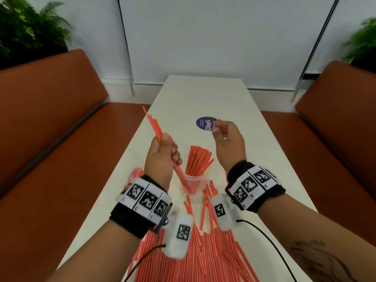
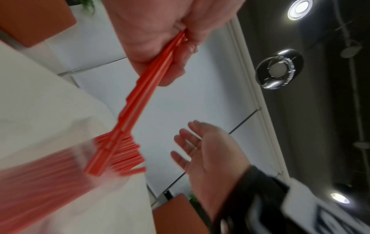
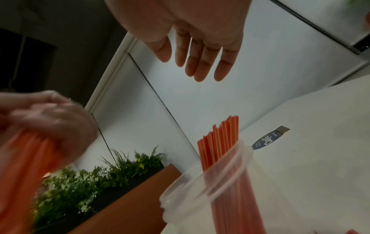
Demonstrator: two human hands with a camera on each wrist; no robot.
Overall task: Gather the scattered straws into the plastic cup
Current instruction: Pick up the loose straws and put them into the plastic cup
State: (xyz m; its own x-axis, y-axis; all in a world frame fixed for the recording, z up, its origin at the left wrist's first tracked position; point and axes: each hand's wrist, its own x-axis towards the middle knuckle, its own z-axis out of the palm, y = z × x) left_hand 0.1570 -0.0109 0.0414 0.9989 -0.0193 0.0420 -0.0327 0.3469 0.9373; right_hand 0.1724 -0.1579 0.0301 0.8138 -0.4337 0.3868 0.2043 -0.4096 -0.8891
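A clear plastic cup stands mid-table with a fan of red straws upright in it. My left hand is raised just left of the cup and grips a small bundle of red straws, tilted with the top ends up-left. Their lower ends reach the cup's left side; blur hides whether they are inside. In the left wrist view my fingers curl round the bundle. My right hand hovers right of the cup, fingers relaxed and holding nothing. Many loose straws lie near the front edge.
The white table is long and narrow, with a round purple sticker beyond the cup. Orange benches flank it. Potted plants stand behind the benches. Black cables hang from my wrist units.
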